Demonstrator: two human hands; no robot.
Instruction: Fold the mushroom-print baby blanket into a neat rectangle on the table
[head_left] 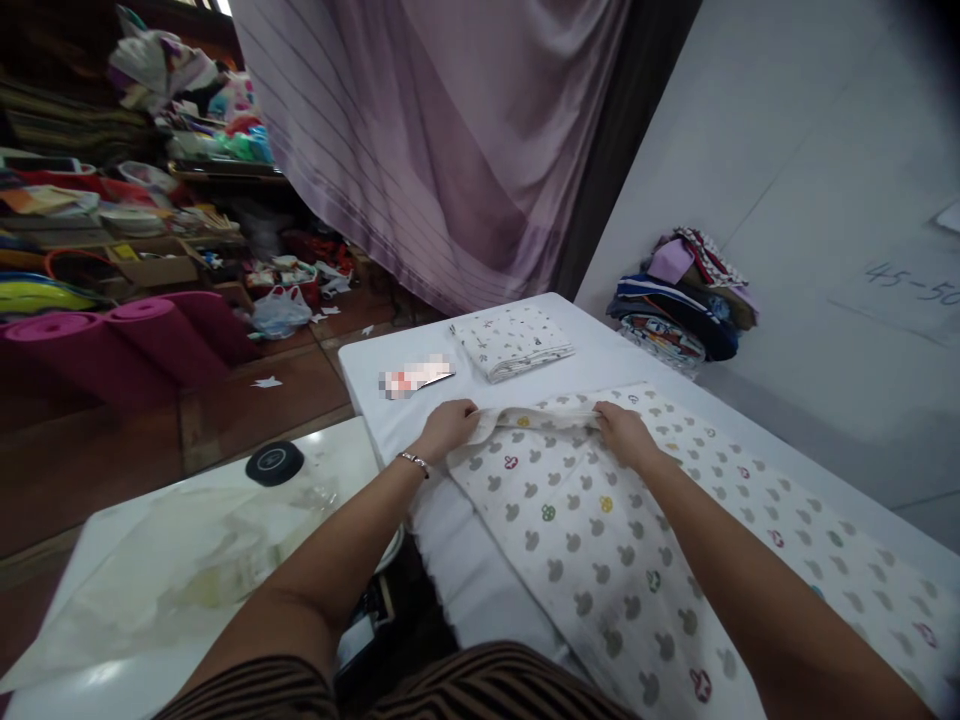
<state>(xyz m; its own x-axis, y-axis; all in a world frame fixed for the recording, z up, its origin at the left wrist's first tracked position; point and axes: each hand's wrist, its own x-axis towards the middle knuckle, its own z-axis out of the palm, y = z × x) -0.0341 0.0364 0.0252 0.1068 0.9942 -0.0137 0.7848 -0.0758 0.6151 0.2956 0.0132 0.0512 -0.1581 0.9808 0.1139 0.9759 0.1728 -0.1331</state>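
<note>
A long white cloth [570,520] printed with grey and coloured mushroom shapes lies spread over the white-covered table. My left hand [450,428] is closed on the far left corner of this cloth, with a bracelet on the wrist. Along the same far edge, my right hand [624,432] pinches the cloth farther right. Between the two hands the edge is lifted slightly and turned over in a narrow strip. Just beyond them sits a folded cloth [514,340] with a small dark print. A small flat item [416,377], blurred out, lies left of it.
At my left stands a white side table [97,560] with a round black object [274,463] and thin translucent sheeting [180,540]. Rolled pink mats [142,345] and clutter fill the floor beyond. Folded fabrics [679,300] are stacked by the wall; a purple curtain [450,130] hangs behind.
</note>
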